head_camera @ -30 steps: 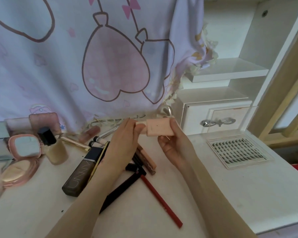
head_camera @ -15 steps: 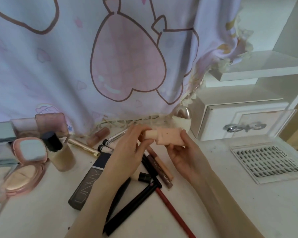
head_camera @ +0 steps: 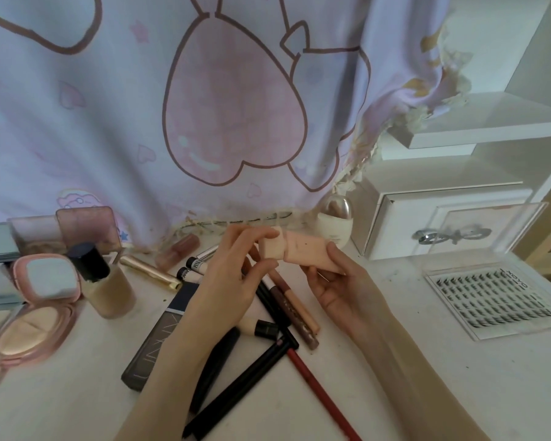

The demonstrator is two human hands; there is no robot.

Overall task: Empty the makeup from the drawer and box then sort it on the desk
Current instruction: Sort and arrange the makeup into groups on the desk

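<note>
Above the desk I hold two makeup sponges side by side. My right hand [head_camera: 341, 288] cradles the peach sponge [head_camera: 306, 253] from below, fingers curled round it. My left hand [head_camera: 233, 275] pinches the smaller pale sponge [head_camera: 271, 248] at the peach one's left end. Under my hands lies a heap of makeup: a dark foundation tube [head_camera: 159, 338], black pencils [head_camera: 242, 383], a red pencil [head_camera: 318, 393], lip glosses [head_camera: 296, 310]. The small white drawer [head_camera: 439, 230] at the right is closed.
At the left stand an open pink compact [head_camera: 42, 300], a foundation bottle with a black cap [head_camera: 105, 281] and palettes [head_camera: 86, 227]. A clear lash case [head_camera: 493, 297] lies on the desk [head_camera: 458, 377] at the right. A printed curtain [head_camera: 204, 106] hangs behind. A white shelf [head_camera: 490, 122] sits above the drawer.
The camera has moved closer and to the left. The pale sponge in my left hand now stands out a little from the peach sponge's left end.
</note>
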